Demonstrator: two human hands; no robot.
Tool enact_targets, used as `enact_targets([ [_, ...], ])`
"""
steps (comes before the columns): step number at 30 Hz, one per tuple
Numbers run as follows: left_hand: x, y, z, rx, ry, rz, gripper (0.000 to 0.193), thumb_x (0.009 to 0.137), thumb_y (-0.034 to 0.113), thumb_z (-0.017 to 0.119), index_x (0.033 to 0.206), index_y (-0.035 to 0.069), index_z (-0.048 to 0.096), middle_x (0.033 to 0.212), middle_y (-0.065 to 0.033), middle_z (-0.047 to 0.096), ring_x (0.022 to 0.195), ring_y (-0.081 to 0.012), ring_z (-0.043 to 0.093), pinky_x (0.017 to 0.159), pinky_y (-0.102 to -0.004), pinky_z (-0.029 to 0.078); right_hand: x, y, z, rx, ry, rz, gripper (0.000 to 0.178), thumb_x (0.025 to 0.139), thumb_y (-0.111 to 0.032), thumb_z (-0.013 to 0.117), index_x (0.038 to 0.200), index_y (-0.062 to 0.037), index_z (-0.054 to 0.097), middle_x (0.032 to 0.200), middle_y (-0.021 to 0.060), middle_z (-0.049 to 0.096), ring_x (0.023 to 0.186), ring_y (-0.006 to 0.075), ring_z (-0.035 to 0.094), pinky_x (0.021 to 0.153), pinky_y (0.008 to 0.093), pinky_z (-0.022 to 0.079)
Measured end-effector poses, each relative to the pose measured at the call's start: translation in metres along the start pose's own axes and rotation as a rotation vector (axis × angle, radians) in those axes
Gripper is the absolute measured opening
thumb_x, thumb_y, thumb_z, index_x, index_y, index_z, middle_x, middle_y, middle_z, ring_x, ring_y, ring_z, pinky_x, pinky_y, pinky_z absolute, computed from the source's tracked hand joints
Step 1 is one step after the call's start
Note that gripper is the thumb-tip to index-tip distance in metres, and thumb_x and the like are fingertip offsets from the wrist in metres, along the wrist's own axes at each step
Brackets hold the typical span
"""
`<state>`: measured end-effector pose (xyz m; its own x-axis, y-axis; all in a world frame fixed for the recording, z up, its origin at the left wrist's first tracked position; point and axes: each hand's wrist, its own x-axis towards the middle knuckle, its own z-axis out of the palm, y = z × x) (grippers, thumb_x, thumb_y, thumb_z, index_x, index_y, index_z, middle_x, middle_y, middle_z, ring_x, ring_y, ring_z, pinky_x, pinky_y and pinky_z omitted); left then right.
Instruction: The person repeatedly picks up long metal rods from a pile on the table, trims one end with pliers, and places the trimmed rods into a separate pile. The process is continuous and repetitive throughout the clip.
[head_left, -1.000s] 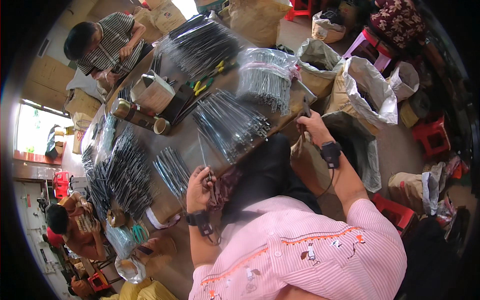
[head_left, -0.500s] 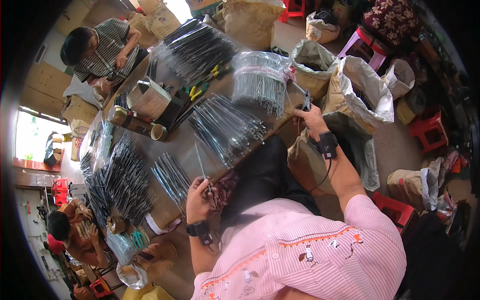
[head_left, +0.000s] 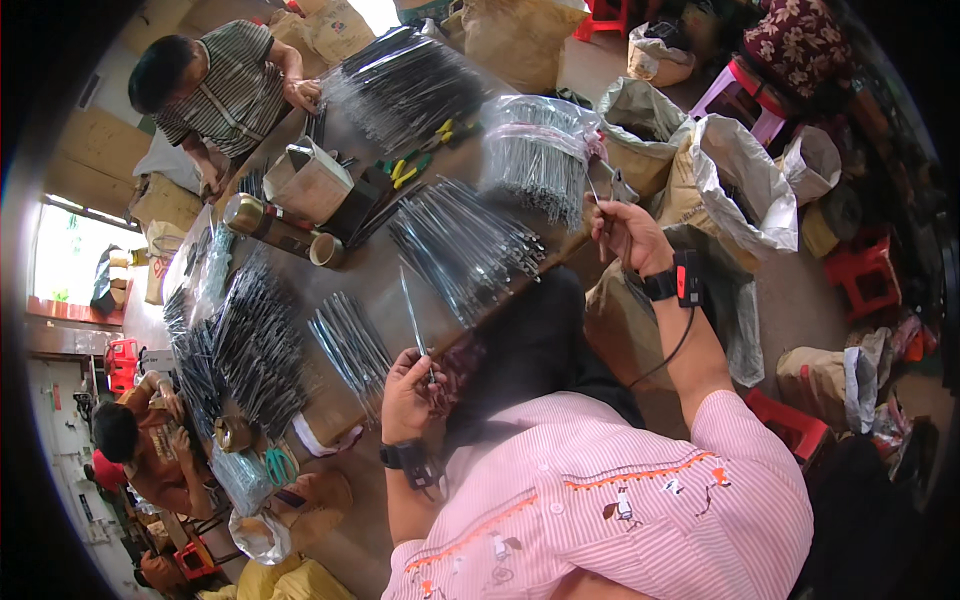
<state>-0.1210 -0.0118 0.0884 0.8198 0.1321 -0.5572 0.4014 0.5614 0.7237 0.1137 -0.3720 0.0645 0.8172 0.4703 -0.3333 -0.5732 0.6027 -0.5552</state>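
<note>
My left hand (head_left: 408, 395) is closed on a thin metal strip (head_left: 412, 315), which points up and away over the table's near edge. My right hand (head_left: 635, 240) is raised at the table's right corner, its thumb and fingers pinched on a slender dark piece (head_left: 595, 190) whose kind is hard to make out. Just behind those fingers shows a small grey metal part (head_left: 622, 188), mostly hidden. Between my hands a fanned pile of shiny metal strips (head_left: 465, 250) lies on the table (head_left: 375, 275). A smaller bunch of strips (head_left: 350, 340) lies beside my left hand.
A plastic-wrapped bundle (head_left: 535, 155), yellow-green-handled pliers (head_left: 405, 172), a flask (head_left: 265, 222) and a box (head_left: 308, 185) stand or lie on the table. Open sacks (head_left: 745, 185) crowd the right side. Two people work across the table and at the left.
My right hand has turned; the grey tool-like part at its fingertips is now mostly behind them. My left hand has shifted slightly right with its strip. The person across has moved their hands.
</note>
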Motion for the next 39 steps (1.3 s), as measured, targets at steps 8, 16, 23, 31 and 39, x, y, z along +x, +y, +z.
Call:
enact_targets([
  [8, -0.002, -0.009, 0.020, 0.030, -0.094, -0.001, 0.012, 0.090, 0.008, 0.064, 0.100, 0.004, 0.059, 0.081, -0.0067, 0.064, 0.065, -0.0164, 0.065, 0.050, -0.0203, 0.048, 0.046, -0.003, 0.002, 0.105, 0.110, -0.005, 0.010, 0.090, -0.010, 0.062, 0.092, -0.0008, 0.061, 0.077, 0.0062, 0.062, 0.072, 0.0178, 0.061, 0.069, 0.0321, 0.052],
  [16, 0.005, -0.014, 0.030, -0.026, -0.106, -0.014, 0.017, 0.086, 0.003, 0.065, 0.102, 0.001, 0.060, 0.088, -0.0079, 0.066, 0.076, -0.0191, 0.067, 0.069, -0.0264, 0.056, -0.006, 0.029, 0.023, -0.205, -0.005, 0.000, 0.009, 0.088, -0.011, 0.066, 0.089, -0.0030, 0.062, 0.078, 0.0074, 0.065, 0.068, 0.0187, 0.064, 0.063, 0.0315, 0.054],
  [23, 0.003, -0.015, 0.066, -0.037, -0.185, 0.029, 0.019, 0.084, -0.004, 0.063, 0.102, -0.001, 0.059, 0.092, -0.0093, 0.065, 0.081, -0.0217, 0.069, 0.073, -0.0289, 0.059, -0.052, 0.060, 0.077, -0.379, -0.041, -0.106, 0.022, 0.085, -0.005, 0.067, 0.104, -0.0029, 0.055, 0.083, 0.0111, 0.066, 0.070, 0.0206, 0.066, 0.063, 0.0316, 0.055],
  [31, -0.008, -0.005, 0.089, 0.068, -0.276, 0.205, 0.017, 0.082, -0.005, 0.066, 0.096, 0.001, 0.058, 0.088, -0.0060, 0.064, 0.077, -0.0165, 0.067, 0.073, -0.0283, 0.057, -0.075, 0.089, 0.123, -0.494, -0.074, -0.275, 0.016, 0.088, -0.003, 0.065, 0.100, -0.0038, 0.055, 0.083, 0.0108, 0.067, 0.073, 0.0191, 0.067, 0.067, 0.0314, 0.055],
  [39, -0.005, -0.002, 0.089, 0.069, -0.269, 0.304, 0.016, 0.079, -0.004, 0.070, 0.094, 0.000, 0.063, 0.084, -0.0056, 0.067, 0.074, -0.0132, 0.066, 0.070, -0.0246, 0.054, -0.080, 0.112, 0.131, -0.633, -0.119, -0.245, 0.011, 0.086, -0.001, 0.067, 0.093, -0.0015, 0.058, 0.082, 0.0075, 0.067, 0.068, 0.0129, 0.065, 0.059, 0.0257, 0.054],
])
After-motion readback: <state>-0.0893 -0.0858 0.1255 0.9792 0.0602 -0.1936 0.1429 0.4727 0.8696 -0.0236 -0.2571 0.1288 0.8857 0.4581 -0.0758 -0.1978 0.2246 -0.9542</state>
